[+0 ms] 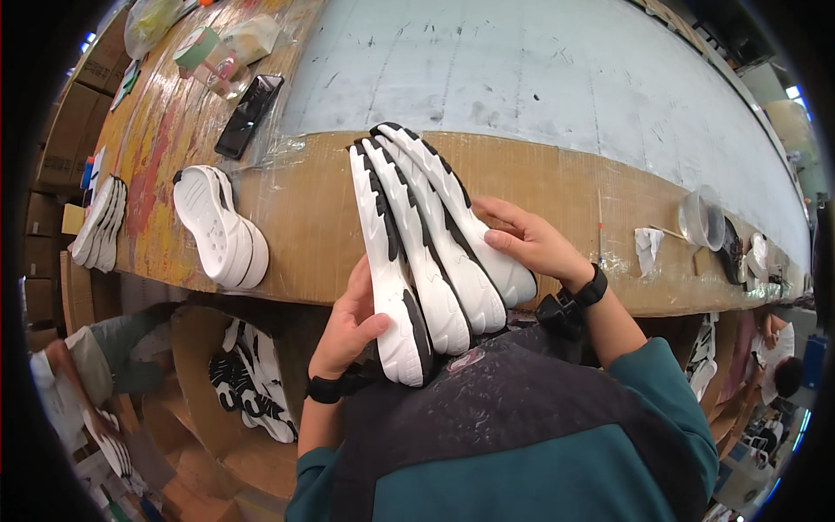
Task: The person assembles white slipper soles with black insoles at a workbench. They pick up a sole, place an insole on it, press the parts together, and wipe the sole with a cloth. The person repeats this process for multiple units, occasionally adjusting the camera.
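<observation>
Several white shoe soles (pixel 422 252) with black edging stand on their sides, pressed together in a row at the table's near edge, against my dark apron. My left hand (pixel 348 326) grips the outer left side of the row near its lower end, thumb on the white sidewall. My right hand (pixel 535 239) closes on the outer right sole, with the thumb on top and the fingers partly hidden behind it. To the left on the table lie a couple of stacked white soles (pixel 217 226). Another stack of soles (pixel 101 224) stands at the table's left end.
A black phone (pixel 250 116) and a jar with a green lid (pixel 211 61) lie far left. Cardboard (pixel 565 191) covers the near table strip. A clear plastic cup (pixel 700 217) and white cloth (pixel 647 250) are at right. Below, a box (pixel 196 374) holds soles; a co-worker's hand (pixel 103 424) is at left.
</observation>
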Motion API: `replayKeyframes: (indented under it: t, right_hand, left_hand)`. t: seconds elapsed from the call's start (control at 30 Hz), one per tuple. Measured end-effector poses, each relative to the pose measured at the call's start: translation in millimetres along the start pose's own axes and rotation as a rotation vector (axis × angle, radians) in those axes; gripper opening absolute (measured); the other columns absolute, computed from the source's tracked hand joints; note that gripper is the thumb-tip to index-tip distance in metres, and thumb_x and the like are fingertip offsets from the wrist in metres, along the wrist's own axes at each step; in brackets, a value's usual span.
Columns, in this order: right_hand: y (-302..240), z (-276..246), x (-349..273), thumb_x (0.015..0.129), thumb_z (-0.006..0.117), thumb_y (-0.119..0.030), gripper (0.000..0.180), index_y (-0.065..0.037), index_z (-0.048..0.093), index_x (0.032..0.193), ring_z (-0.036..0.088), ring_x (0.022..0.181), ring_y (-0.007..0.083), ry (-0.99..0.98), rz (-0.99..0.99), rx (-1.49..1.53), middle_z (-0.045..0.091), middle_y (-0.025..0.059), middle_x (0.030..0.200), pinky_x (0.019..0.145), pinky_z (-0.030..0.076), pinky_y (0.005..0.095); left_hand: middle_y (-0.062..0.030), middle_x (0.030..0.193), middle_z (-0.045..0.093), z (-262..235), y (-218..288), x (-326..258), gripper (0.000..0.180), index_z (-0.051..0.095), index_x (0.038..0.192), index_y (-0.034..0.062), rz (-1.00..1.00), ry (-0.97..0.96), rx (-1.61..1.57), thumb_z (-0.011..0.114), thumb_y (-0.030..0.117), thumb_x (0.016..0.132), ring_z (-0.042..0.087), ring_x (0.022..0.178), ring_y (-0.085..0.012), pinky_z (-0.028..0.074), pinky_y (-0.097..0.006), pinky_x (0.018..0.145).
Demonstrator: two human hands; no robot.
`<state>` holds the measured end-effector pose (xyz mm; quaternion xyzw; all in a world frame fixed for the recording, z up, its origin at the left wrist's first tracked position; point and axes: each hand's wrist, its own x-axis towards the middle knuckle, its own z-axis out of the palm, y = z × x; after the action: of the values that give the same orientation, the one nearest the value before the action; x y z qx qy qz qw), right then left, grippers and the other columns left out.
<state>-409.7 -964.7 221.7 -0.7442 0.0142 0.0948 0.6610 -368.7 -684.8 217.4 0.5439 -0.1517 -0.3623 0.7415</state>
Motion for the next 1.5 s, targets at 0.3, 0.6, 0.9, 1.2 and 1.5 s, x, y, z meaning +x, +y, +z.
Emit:
replayKeyframes:
  t: [0.3, 0.6, 0.9, 1.2, 1.5]
  right_hand:
    - [-3.0, 4.7, -5.9, 0.084, 0.052, -0.013, 0.046, 0.000, 0.040, 0.126, 0.048, 0.104, 0.0143, 0.144, 0.154, 0.309, 0.049, 0.0118, 0.118, 0.088, 0.038, 0.0255]
    - [-8.8, 11.4, -14.9, 0.091, 0.041, -0.024, 0.038, 0.002, 0.047, 0.118, 0.050, 0.103, 0.0154, 0.072, 0.087, 0.115, 0.052, 0.0120, 0.116, 0.088, 0.038, 0.0256]
    - [-30.7, -1.4, 0.3, 0.092, 0.025, -0.045, 0.058, 0.001, 0.050, 0.116, 0.052, 0.100, 0.0173, -0.021, 0.152, 0.158, 0.056, 0.0138, 0.110, 0.087, 0.038, 0.0262]
    - [-46.9, -16.3, -4.0, 0.091, 0.019, -0.049, 0.061, -0.002, 0.035, 0.129, 0.048, 0.109, 0.0236, -0.060, 0.075, 0.232, 0.052, 0.0181, 0.115, 0.093, 0.035, 0.0313]
    - [-73.3, 1.0, -5.0, 0.092, 0.015, -0.047, 0.062, -0.001, 0.031, 0.130, 0.046, 0.113, 0.0281, -0.038, -0.205, 0.239, 0.047, 0.0220, 0.120, 0.093, 0.038, 0.0348]
  left_hand:
    - [-0.0093, 0.135, 0.030, -2.6, -9.8, 3.1, 0.067, 0.026, 0.132, -0.0031, 0.081, 0.093, -0.071, 0.054, 0.008, 0.072, 0.034, 0.122, -0.0198, 0.024, -0.032, 0.100]
    - [-0.0144, 0.130, 0.038, 3.0, -19.1, 9.7, 0.061, 0.025, 0.131, -0.0047, 0.060, 0.130, -0.168, 0.050, 0.011, 0.078, 0.040, 0.118, -0.0239, 0.029, -0.035, 0.099]
    - [-0.0158, 0.131, 0.035, 14.3, 3.3, 19.1, 0.053, 0.023, 0.131, -0.0058, 0.053, 0.132, -0.299, 0.042, 0.013, 0.086, 0.037, 0.119, -0.0225, 0.028, -0.032, 0.099]
    - [-0.0142, 0.130, 0.036, 5.7, 31.8, 38.6, 0.049, 0.031, 0.127, -0.0082, 0.110, 0.011, -0.213, 0.043, 0.003, 0.081, 0.039, 0.118, -0.0224, 0.028, -0.032, 0.100]
    - [-0.0100, 0.099, 0.058, -7.8, 53.8, 37.5, 0.036, 0.055, 0.106, -0.0050, 0.496, 0.151, 0.598, 0.044, -0.016, 0.073, 0.055, 0.089, -0.0173, 0.039, -0.025, 0.081]
